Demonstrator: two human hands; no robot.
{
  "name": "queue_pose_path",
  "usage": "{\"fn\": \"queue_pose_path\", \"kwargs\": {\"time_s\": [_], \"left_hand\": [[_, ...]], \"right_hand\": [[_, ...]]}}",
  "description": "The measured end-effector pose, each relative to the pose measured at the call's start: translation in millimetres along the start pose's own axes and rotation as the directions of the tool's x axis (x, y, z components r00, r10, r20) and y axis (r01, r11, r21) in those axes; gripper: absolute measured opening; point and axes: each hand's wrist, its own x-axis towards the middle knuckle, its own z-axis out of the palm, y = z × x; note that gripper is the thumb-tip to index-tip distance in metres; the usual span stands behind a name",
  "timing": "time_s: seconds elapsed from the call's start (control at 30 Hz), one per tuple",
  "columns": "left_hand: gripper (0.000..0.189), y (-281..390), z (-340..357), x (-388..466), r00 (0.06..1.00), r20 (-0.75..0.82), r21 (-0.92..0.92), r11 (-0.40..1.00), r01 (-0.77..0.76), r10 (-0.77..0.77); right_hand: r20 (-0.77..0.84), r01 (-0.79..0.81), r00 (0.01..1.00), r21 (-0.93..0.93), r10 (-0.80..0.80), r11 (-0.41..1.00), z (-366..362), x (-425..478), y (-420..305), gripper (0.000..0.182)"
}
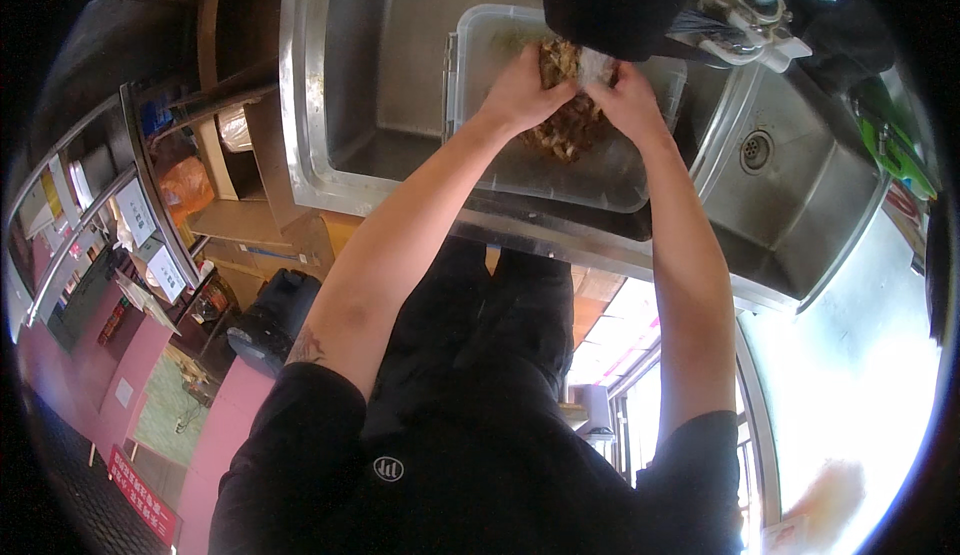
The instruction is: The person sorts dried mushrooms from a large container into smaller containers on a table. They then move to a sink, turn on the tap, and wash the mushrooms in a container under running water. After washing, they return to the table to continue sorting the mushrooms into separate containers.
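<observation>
Both my hands are over a clear plastic tub (480, 22) standing in a stainless steel sink basin (405, 52). My left hand (529, 94) has its fingers and thumb around the upper part of a mass of brown, shredded-looking food (559, 131); the exact kind cannot be made out. My right hand (630, 101) pinches a whitish, blurred piece, seemingly a plastic bag (596, 67), beside that food. The thumbs nearly meet at the whitish piece. The rest of the food hangs or lies below them in the tub. A dark shape hides the tub's far side.
A faucet (739, 37) rises at the upper right. Next to it is a second, smaller sink basin (780, 202) with a drain (756, 151). Cardboard boxes (247, 232) and a black container (274, 322) stand at the left. The sink's metal rim (540, 236) is close to my body.
</observation>
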Motion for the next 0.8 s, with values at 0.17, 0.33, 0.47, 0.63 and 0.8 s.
{"fn": "queue_pose_path", "kwargs": {"time_s": [0.17, 0.33, 0.47, 0.63, 0.8], "left_hand": [[0.077, -3, -2, 6, 0.993, 0.116, 0.061, 0.998, -0.031, 0.023], [0.073, -2, -8, 5, 0.977, 0.208, 0.188, 0.982, 0.007, -0.047], [0.073, -7, -4, 18, 0.965, 0.258, 0.147, 0.985, -0.089, 0.048], [0.069, -15, 2, 24, 0.979, 0.195, 0.111, 0.991, -0.078, 0.055], [0.063, -16, 4, 16, 0.997, 0.074, 0.08, 0.997, 0.002, -0.008]], "right_hand": [[0.063, 0.085, 0.992, 0.265, -0.105, 0.96, 1, 4, 8, 0.044], [0.106, -0.023, 0.994, 0.306, -0.01, 0.952, 4, -2, 2, 0.042], [0.042, -0.09, 0.996, 0.296, 0.082, 0.951, 4, 1, 32, 0.053], [-0.275, -0.069, 0.959, 0.012, 0.069, 0.998, 12, -23, -3, 0.084], [-0.504, -0.162, 0.841, 0.117, 0.199, 0.98, 53, -51, -6, 0.094]]}}
